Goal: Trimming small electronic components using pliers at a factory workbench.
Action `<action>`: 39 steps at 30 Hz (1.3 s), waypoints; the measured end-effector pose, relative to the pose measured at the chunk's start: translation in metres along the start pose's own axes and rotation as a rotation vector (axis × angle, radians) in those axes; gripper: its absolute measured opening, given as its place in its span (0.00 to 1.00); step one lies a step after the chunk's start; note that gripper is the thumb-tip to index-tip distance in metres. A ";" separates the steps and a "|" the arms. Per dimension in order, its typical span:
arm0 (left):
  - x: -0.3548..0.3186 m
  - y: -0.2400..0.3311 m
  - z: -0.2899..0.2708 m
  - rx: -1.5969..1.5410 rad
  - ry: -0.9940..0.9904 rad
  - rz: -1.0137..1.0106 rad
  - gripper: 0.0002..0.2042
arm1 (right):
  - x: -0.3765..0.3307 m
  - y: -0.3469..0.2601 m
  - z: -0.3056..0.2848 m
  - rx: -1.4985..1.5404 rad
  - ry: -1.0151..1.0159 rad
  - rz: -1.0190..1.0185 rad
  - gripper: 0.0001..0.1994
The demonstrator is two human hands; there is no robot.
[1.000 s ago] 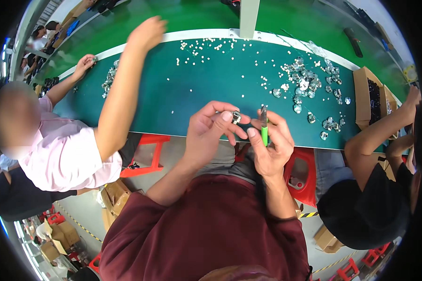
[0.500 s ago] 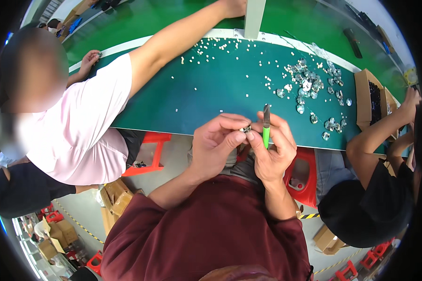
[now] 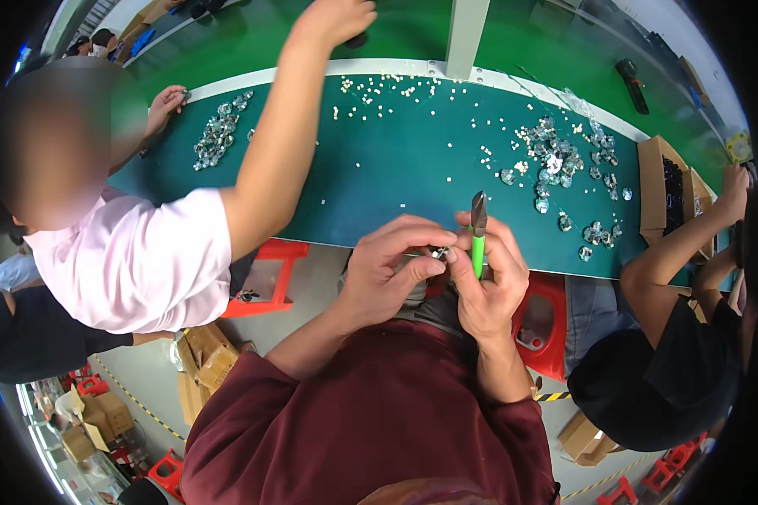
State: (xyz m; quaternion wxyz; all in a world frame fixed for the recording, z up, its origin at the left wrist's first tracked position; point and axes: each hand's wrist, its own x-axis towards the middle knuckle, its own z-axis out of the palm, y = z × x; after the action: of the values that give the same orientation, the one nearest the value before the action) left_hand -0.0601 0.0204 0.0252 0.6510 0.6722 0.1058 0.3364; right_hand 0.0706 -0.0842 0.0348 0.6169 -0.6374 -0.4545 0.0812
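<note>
Nearest, both hands are working close together just off the near edge of the green table (image 3: pixel 379 194). Left hand (image 3: pixel 387 273) is pinching a small metal part (image 3: pixel 439 252) btwn thumb & fingertips. Right hand (image 3: pixel 488 282) is touching that part w/ its thumb while clenching a green-handled cutter (image 3: pixel 478 231), dark tip pointing up & away.

A red stool (image 3: pixel 541 324) is showing under the right wrist.

Far right, an open cardboard box (image 3: pixel 659 189) is sitting on the table, holding dark small parts; can't tell what kind. Left of it, a heap of shiny clear pieces (image 3: pixel 556 164) is lying, w/ small pale bits (image 3: pixel 379 88) scattered farther left.

Left, a co-worker in a pink shirt (image 3: pixel 135 269) is stretching an arm (image 3: pixel 278 143) across the table toward the far edge, blocking part of the surface. Another shiny pile (image 3: pixel 215 139) is lying far left. A grey post (image 3: pixel 466 34) is standing at the far edge.
</note>
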 end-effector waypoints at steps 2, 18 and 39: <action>-0.003 -0.003 -0.002 -0.005 0.019 -0.006 0.13 | 0.001 -0.005 -0.002 0.047 -0.012 0.052 0.05; 0.001 0.002 -0.020 -0.571 0.156 -0.035 0.16 | 0.002 -0.018 -0.013 -0.094 -0.174 -0.021 0.08; -0.003 0.008 -0.018 -0.479 0.097 -0.073 0.16 | -0.002 -0.027 -0.024 -0.280 -0.144 -0.169 0.14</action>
State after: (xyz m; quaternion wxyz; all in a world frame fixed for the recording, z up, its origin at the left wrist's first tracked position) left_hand -0.0754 0.0318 0.0304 0.7976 0.4775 0.0783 0.3601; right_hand 0.0724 -0.1068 0.0628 0.4926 -0.6692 -0.5562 0.0106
